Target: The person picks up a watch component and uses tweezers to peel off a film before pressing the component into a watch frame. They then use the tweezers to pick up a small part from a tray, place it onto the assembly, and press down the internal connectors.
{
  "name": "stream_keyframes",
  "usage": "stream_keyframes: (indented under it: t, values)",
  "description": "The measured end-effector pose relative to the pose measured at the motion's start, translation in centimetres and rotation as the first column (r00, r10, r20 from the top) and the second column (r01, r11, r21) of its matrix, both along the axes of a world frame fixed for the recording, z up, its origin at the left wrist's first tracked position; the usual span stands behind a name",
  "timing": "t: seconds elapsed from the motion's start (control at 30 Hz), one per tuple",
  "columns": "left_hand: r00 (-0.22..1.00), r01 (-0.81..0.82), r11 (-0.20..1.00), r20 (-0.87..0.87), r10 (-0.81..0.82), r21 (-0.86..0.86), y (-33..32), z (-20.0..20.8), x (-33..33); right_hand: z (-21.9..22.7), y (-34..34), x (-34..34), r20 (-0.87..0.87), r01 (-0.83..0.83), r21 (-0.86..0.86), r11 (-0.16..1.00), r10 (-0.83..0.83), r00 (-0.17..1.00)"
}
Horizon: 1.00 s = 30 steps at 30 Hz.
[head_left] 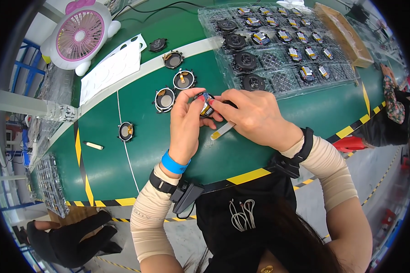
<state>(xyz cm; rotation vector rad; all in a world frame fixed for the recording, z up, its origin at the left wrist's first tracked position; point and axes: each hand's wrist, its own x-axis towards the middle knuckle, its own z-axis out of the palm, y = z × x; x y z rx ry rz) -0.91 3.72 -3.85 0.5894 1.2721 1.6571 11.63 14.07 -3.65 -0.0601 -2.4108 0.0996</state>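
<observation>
My left hand [185,125] holds a small round smartwatch module [207,107] that shows a yellow battery and a bit of blue circuit board. From the other side my right hand [255,113] pinches its edge, thumb pressed on it. Something dark, partly hidden, sits under the right fingers. Below that hand a pale flat stick [224,129] with a yellowish end sticks out; whether it is held or lying, I cannot tell. Just beyond my left hand lie two silver-rimmed watch cases [164,100] [184,79] with orange flex cables.
Clear plastic trays [282,79] with watch modules and black backs fill the far right, beside a cardboard box [344,36]. More watch cases [126,131] [172,59], a marker-like stick [93,145], white sheets [114,68] and a pink-white fan [80,35] are leftward. Other people are at both sides.
</observation>
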Motion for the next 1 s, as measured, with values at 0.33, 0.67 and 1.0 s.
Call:
stream_keyframes:
  t: [0.33,0.67,1.0]
  values:
    - [0.989,0.002,1.000,-0.147,-0.006,-0.024,0.04,-0.66,-0.14,-0.05,-0.56,0.17,0.062,0.010,-0.035,0.999,-0.007,0.998]
    - [1.000,-0.002,1.000,0.021,0.002,-0.007,-0.02,-0.07,-0.10,0.30,-0.17,0.20,0.013,0.041,-0.049,0.998,-0.040,0.999]
    - [1.000,0.011,1.000,0.010,-0.010,-0.024,-0.05,-0.04,-0.14,0.04,-0.25,0.04,0.031,0.025,-0.046,0.999,-0.023,0.999]
